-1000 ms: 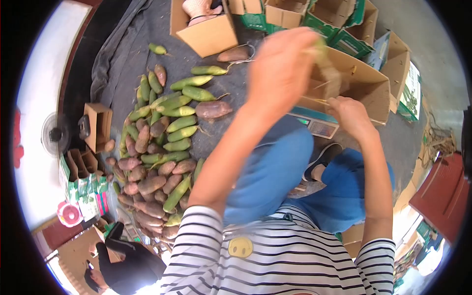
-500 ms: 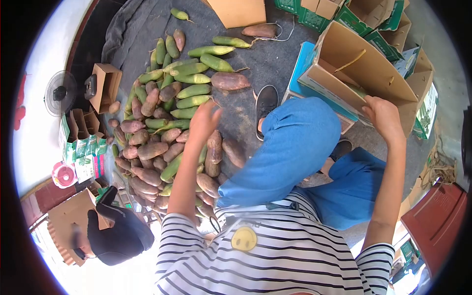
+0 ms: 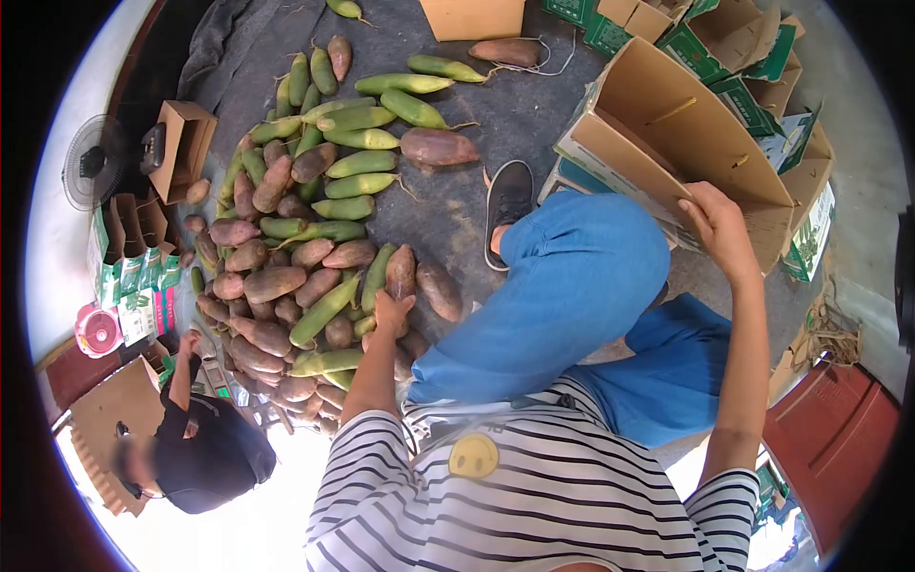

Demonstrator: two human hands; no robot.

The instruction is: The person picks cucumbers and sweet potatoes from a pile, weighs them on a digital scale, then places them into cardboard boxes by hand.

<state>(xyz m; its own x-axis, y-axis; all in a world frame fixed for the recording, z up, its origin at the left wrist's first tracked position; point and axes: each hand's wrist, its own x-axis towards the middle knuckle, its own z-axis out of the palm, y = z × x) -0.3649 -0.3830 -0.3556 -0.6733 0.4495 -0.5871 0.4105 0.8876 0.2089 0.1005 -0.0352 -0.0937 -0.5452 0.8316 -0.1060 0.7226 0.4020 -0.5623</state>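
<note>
My left hand [image 3: 393, 310] is on the pile, its fingers closed around the lower end of a reddish-brown root [image 3: 401, 271]. A green radish [image 3: 377, 276] lies just left of that root. My right hand [image 3: 713, 217] grips the near side edge of an open, tilted cardboard box [image 3: 620, 157], thumb and fingers on either side of the wall. Green radishes [image 3: 357, 118] and more reddish-brown roots [image 3: 274, 283] are heaped on the dark floor sheet to the left of my knee.
Open green-and-white boxes [image 3: 710, 43] stand at the upper right. A small carton [image 3: 181, 151] and a fan [image 3: 92, 162] are at the left. Another person [image 3: 205, 443] is at the lower left. A red-brown panel [image 3: 832, 419] stands at the right.
My left hand has moved down onto the roots and closed. My right hand has shifted slightly left with the box, which is now tilted. The other person's arm has come into view.
</note>
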